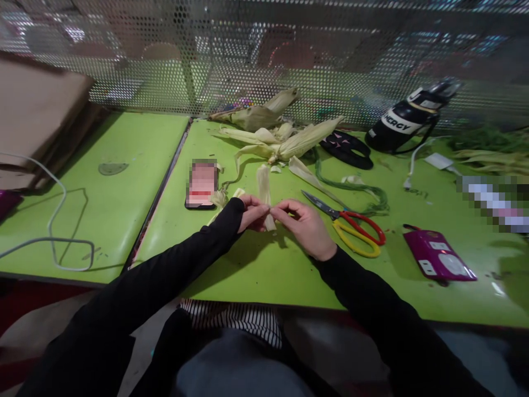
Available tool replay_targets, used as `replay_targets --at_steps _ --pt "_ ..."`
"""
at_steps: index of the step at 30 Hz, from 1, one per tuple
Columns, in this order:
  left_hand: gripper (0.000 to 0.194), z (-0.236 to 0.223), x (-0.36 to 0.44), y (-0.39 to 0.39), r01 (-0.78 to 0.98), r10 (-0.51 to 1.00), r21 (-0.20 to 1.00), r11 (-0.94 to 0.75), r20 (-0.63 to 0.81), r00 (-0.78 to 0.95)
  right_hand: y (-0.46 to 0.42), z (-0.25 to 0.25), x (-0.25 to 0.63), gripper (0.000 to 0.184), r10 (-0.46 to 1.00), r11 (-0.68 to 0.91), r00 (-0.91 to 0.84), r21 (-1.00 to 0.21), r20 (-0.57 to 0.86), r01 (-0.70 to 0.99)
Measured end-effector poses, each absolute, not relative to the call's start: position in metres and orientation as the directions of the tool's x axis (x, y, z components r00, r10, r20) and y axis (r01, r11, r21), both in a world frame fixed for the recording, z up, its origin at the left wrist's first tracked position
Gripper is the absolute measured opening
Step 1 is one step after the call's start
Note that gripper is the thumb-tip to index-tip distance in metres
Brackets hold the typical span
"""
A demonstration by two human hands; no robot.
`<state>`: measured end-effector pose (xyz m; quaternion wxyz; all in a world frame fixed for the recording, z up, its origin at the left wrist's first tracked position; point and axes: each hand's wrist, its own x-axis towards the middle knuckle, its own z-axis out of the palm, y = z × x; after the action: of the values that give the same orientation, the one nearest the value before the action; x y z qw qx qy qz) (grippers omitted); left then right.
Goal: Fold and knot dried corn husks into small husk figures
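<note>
My left hand and my right hand meet over the green table, both pinched on a pale strip of corn husk that runs away from me. More loose husk pieces lie just left of my left hand. A pile of corn husks sits further back. Scissors with red and yellow handles lie right of my right hand.
A phone lies left of the husks. A purple power strip sits at the right, a black bottle and a dark pouch further back. A white cable loops at left. Perforated metal screen behind.
</note>
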<state>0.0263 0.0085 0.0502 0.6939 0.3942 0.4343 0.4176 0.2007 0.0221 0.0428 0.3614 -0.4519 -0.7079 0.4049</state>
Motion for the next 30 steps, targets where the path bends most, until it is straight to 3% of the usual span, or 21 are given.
replay_targets --at_steps 4,7,11,14,17,21,27,30 --pt "0.019 0.048 0.026 0.009 -0.213 0.901 0.901 0.377 -0.303 0.311 0.027 0.043 0.205 0.030 0.959 0.164 -0.268 -0.953 0.093 0.253" --pt "0.022 0.043 0.027 0.012 -0.213 0.879 0.886 0.412 -0.325 0.349 0.035 0.052 0.217 0.030 0.978 0.163 -0.155 -0.973 0.138 0.162" --pt "0.021 0.034 0.028 0.015 -0.205 0.854 0.867 0.453 -0.357 0.379 0.052 0.075 0.253 0.029 0.938 0.305 0.110 -0.932 0.330 0.193" --pt "0.021 0.031 0.027 0.017 -0.229 0.873 0.870 0.437 -0.348 0.342 0.061 0.085 0.277 0.035 0.821 0.421 0.240 -0.832 0.519 0.361" --pt "0.022 0.031 0.025 0.020 -0.269 0.914 0.887 0.375 -0.305 0.267 0.059 0.083 0.275 0.042 0.853 0.437 -0.029 -0.682 0.522 0.587" --pt "0.023 0.034 0.024 0.023 -0.273 0.938 0.905 0.327 -0.277 0.208 0.041 0.071 0.243 0.031 0.830 0.553 -0.396 -0.478 0.393 0.683" --pt "0.022 0.038 0.027 0.020 -0.237 0.930 0.911 0.337 -0.283 0.234 0.023 0.054 0.211 0.012 0.540 0.836 -0.679 -0.410 0.497 0.365" --pt "0.022 0.038 0.029 0.019 -0.216 0.938 0.923 0.317 -0.272 0.216 0.021 0.046 0.203 0.010 0.596 0.790 -0.627 -0.503 0.501 0.349"
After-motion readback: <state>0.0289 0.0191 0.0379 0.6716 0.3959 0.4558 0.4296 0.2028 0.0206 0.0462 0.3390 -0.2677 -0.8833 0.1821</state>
